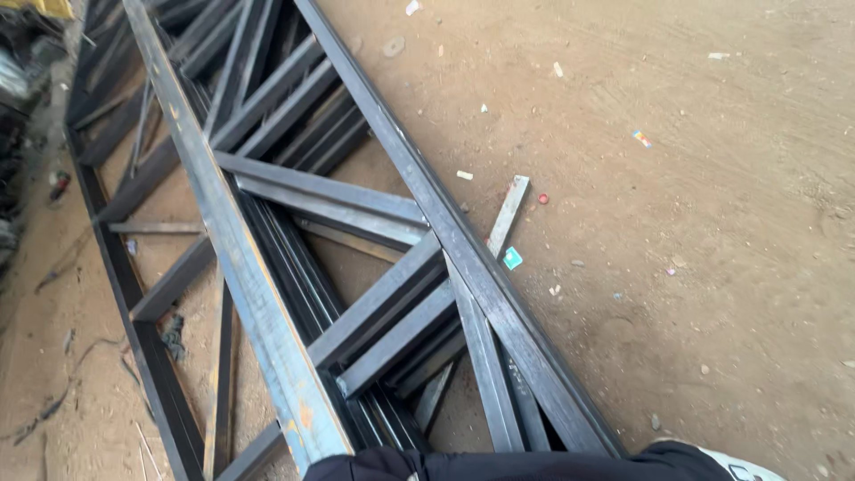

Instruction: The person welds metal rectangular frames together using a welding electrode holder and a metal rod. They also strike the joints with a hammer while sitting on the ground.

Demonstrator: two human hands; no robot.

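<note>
Stacked dark steel trusses (374, 294) of square tube, long chords running from upper left to lower right, joined by diagonal braces; the nearest chord shows rust-orange patches. They lie on a bare brown dirt floor (695, 178). A short pale flat bar (508, 214) lies just beside the right chord, near a small teal scrap (512, 258). A dark cloth garment edge (499, 465) fills the bottom border.
</note>
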